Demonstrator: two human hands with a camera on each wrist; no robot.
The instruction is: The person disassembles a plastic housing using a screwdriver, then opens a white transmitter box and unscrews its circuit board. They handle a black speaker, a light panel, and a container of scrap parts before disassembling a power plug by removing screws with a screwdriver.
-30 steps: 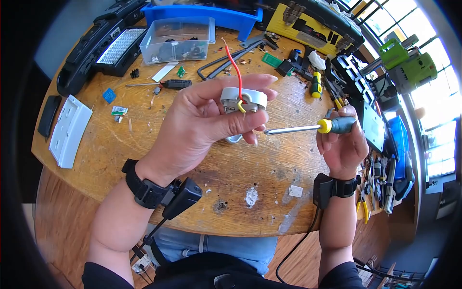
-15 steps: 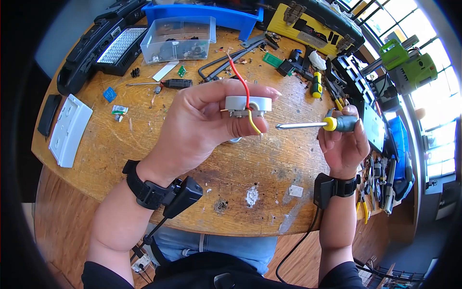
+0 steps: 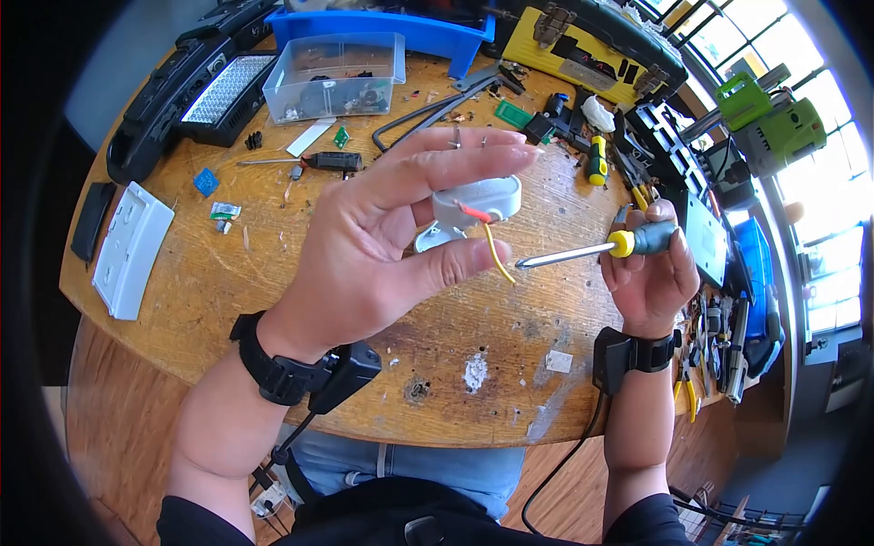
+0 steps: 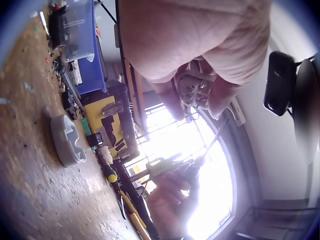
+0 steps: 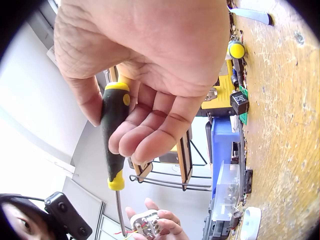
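My left hand (image 3: 360, 241) grips a white electrical plug (image 3: 496, 198) between fingers and thumb. Metal pins show above the index finger, and a red wire (image 3: 472, 212) and a yellow wire (image 3: 498, 257) come out of its side. Screw terminals on the plug's open face (image 4: 192, 92) show in the left wrist view. My right hand (image 3: 648, 282) holds a screwdriver (image 3: 651, 239) by its dark green and yellow handle. The screwdriver's tip points left, just beside the left thumb and the yellow wire. A white plug cover (image 4: 65, 142) lies on the table below the left hand.
At the back of the wooden table (image 3: 300, 373) stand a clear plastic box (image 3: 332, 82), a blue bin (image 3: 391, 29) and a yellow toolbox (image 3: 583, 59). Another screwdriver (image 3: 332, 161) and a hacksaw frame (image 3: 410, 123) lie behind the left hand. Pliers and tools crowd the right edge.
My left hand has turned the plug, so its pins now show above the fingers and the red wire points toward me. The screwdriver tip has shifted slightly right and down.
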